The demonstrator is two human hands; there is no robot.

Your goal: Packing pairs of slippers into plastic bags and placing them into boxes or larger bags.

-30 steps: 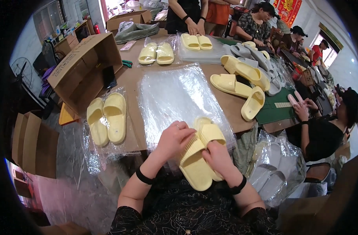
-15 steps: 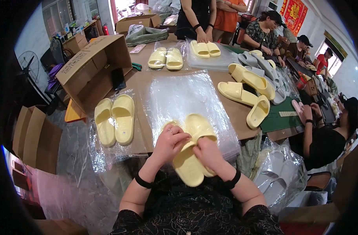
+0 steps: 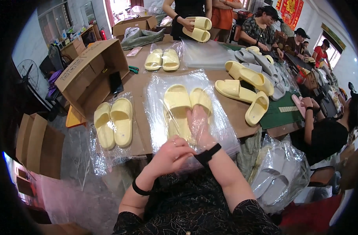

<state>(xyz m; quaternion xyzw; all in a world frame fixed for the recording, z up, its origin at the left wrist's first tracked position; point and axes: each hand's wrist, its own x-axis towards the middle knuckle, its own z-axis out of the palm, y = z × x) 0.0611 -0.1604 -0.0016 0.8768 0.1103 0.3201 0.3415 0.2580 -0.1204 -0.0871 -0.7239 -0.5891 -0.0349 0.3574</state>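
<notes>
A pair of pale yellow slide slippers [image 3: 176,97] lies side by side, toes away from me, inside a clear plastic bag [image 3: 155,117] on top of a stack of such bags. My right hand [image 3: 198,119] reaches into the bag up to the wrist, its fingers at the strap of the right-hand slipper, partly veiled by shiny film. My left hand [image 3: 172,154] is closed at the bag's near edge, beside my right wrist, with its fingertips pinched on the film. A bagged yellow pair [image 3: 122,121] lies to the left.
Loose yellow slippers [image 3: 235,91] and grey ones lie to the right. Another bagged pair [image 3: 170,59] sits farther back. An open cardboard box [image 3: 94,70] stands at left. Across the table a co-worker's hand [image 3: 188,25] holds yellow slippers. Bagged grey slippers [image 3: 279,172] are at lower right.
The yellow pair has moved away from me, from above the near table edge into the bag, with my right hand following. My left hand has come nearer me. The co-worker opposite has lifted a pair.
</notes>
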